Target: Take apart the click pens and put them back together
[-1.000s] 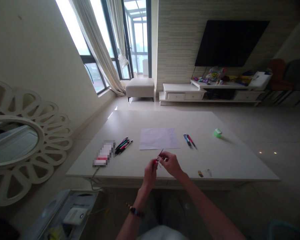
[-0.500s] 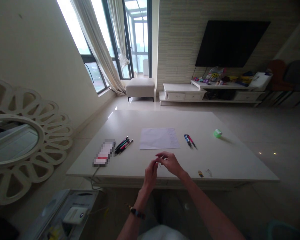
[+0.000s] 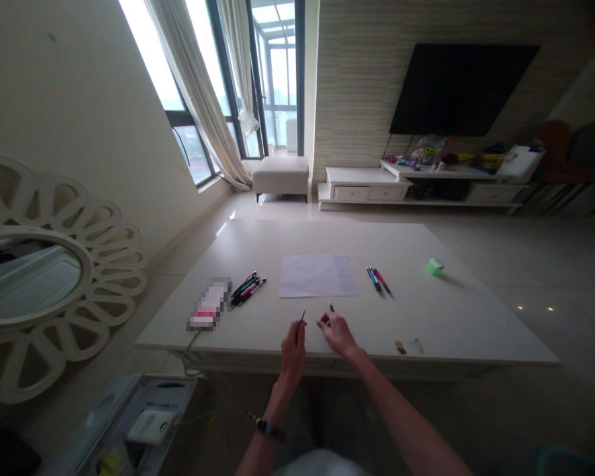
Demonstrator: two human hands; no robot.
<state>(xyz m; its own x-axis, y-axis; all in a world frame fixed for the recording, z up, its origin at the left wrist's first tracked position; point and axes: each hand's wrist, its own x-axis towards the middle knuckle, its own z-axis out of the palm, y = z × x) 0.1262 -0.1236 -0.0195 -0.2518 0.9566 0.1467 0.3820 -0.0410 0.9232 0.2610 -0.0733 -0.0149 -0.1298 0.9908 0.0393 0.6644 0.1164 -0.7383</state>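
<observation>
My left hand (image 3: 292,347), just over the table's front edge, is closed round a thin dark rod (image 3: 302,316) that points up from the fingers. To its right, my right hand (image 3: 338,334) is curled round a small piece with a dark pointed tip (image 3: 331,307), like part of a pen; most of it is hidden by the fingers. A small gap separates the two hands. Beyond them lies a white sheet of paper (image 3: 318,276). Several pens (image 3: 248,289) lie left of the sheet, and a few blue and red pens (image 3: 379,282) lie right of it.
On the white table (image 3: 258,330) a blurred-out phone (image 3: 209,304) with a cable lies left. A green and white small object (image 3: 434,266) stands right. Near the front edge are a small brownish piece (image 3: 400,347) and a clear one (image 3: 417,345). An open drawer (image 3: 178,396) is lower left.
My hands were together at the fingertips and have moved apart. The dark rod now shows in the left hand and a dark tip in the right. The view has shifted slightly.
</observation>
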